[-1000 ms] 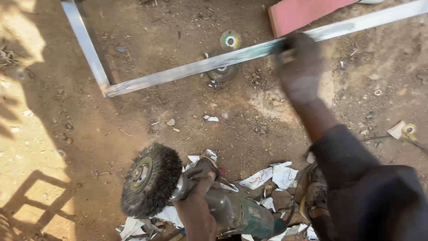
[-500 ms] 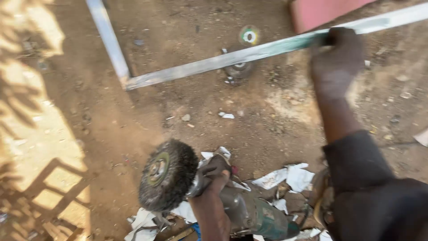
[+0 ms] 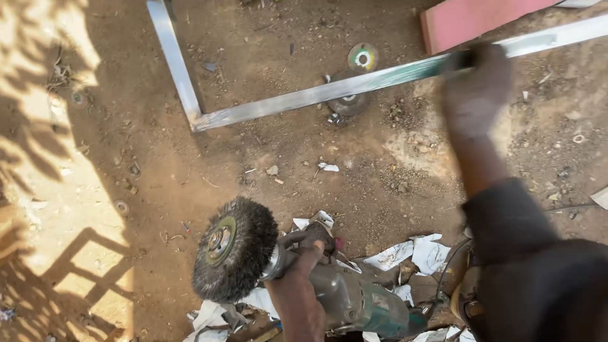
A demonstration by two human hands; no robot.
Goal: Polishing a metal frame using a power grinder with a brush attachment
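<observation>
Left hand (image 3: 304,266): closed around angle grinder (image 3: 342,294), wire wheel (image 3: 233,248) bare beside its knuckles. Right hand (image 3: 475,88): clamped on steel frame (image 3: 304,98), ahead of the grinder. Risk: one-handed grip; wheel could snatch, grinder kicking towards paper scraps (image 3: 411,253).

The right hand (image 3: 476,88) is blurred and looks gloved, in a dusty grey covering; a dark charcoal long sleeve (image 3: 525,253) covers that arm. The left hand (image 3: 310,250) and forearm are bare.
</observation>
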